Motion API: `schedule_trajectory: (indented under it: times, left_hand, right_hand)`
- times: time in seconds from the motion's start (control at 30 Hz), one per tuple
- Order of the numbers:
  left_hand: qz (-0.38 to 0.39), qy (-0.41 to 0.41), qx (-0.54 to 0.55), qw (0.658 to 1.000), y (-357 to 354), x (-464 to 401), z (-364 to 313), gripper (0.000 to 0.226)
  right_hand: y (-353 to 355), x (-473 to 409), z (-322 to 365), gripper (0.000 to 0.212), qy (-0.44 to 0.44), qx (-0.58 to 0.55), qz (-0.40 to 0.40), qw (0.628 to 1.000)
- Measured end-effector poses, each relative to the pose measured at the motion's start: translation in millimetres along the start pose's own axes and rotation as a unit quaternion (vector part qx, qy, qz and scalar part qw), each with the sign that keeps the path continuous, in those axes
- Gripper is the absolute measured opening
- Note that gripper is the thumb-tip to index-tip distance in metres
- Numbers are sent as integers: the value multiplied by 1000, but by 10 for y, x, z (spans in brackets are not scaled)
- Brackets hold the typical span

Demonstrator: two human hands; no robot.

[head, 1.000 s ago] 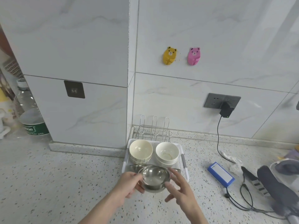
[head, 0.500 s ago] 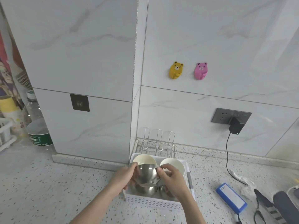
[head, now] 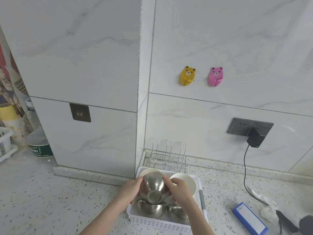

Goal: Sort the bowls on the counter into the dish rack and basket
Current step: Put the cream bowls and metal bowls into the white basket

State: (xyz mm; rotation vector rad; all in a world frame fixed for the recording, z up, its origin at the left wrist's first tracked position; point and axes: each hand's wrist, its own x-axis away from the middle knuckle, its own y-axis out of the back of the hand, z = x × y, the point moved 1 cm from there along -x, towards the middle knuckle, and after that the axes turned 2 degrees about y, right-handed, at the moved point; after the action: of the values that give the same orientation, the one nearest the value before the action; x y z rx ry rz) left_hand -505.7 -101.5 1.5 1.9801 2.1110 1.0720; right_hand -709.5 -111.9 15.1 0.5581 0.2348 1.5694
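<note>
- A steel bowl [head: 154,189] is held between both hands above the white basket [head: 157,224], tipped so that its base faces the camera and its mouth faces the wall.
- The left hand [head: 129,190] is curled round the bowl's left side, fingertips near the rim; the right hand [head: 179,189] is curled round the right side, thumb and fingers on the rim. A two-sided hold of this kind is judged to steady a smooth, slippery shell while it is turned.
- The tilt is judged to serve placement on edge or nesting; which is intended cannot be told.
- Two further steel bowls [head: 151,209] are seen in the near part of the basket, below the held bowl; the held bowl's base is just above, or touching, the left one, and which cannot be told.
- Two white bowls [head: 185,179] are stood in the far part of the basket, partly hidden by the hands. Like appears to be grouped with like: steel near, white far.
- A wire rack [head: 167,156] is stood behind the basket against the wall, with nothing seen in it.
- The counter [head: 50,192] around the basket shows no loose bowls in view; sorting is judged well advanced.
- Risk noted: steel on steel may slide or clatter if released at this tilt.
</note>
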Motion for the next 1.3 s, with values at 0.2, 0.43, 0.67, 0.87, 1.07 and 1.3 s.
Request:
schedule_trajectory:
  times: [0.2,0.43,0.67,0.87,1.07,1.3]
  left_hand:
    - [6,-6,-52,999,-32,18,71,47]
    - [7,-27,-42,999,-35,60,93,39]
    - [22,-35,-15,999,-82,133,177,26]
    - [17,-54,-45,997,-62,180,237,23]
    - [8,-50,-33,998,-70,223,291,35]
    - [10,-41,66,997,101,401,369,27]
  right_hand:
    - [-22,-54,-43,46,-6,79,45,996]
    - [-72,34,-33,41,-8,82,39,996]
    - [-170,164,-65,39,-4,97,61,993]
    - [-171,235,-10,40,24,176,58,982]
    - [-152,389,38,54,35,205,39,977]
    - [-155,723,181,54,23,174,-38,984]
